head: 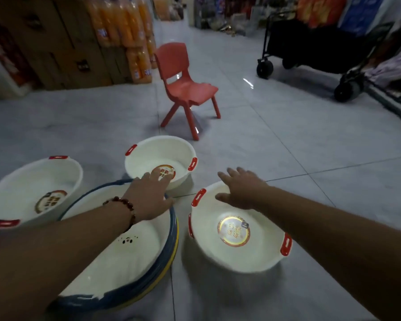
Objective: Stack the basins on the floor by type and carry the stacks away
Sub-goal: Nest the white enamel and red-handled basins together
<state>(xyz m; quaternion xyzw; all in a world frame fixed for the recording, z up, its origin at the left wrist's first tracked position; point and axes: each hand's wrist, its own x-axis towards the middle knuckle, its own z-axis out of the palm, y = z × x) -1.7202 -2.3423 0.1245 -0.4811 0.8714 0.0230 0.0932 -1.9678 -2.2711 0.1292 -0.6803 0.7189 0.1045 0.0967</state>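
Basins sit on the tiled floor (310, 140): 3 red-handled white ones (239, 230) and a blue-rimmed stack (134, 256). Left hand (148, 195) and right hand (241, 188) hover apart, fingers spread, holding nothing.

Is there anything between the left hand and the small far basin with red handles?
Nothing visible stands in the way. The left hand reaches over the rim of the blue-rimmed basin stack, and its fingers already overlap the near rim of the far basin.
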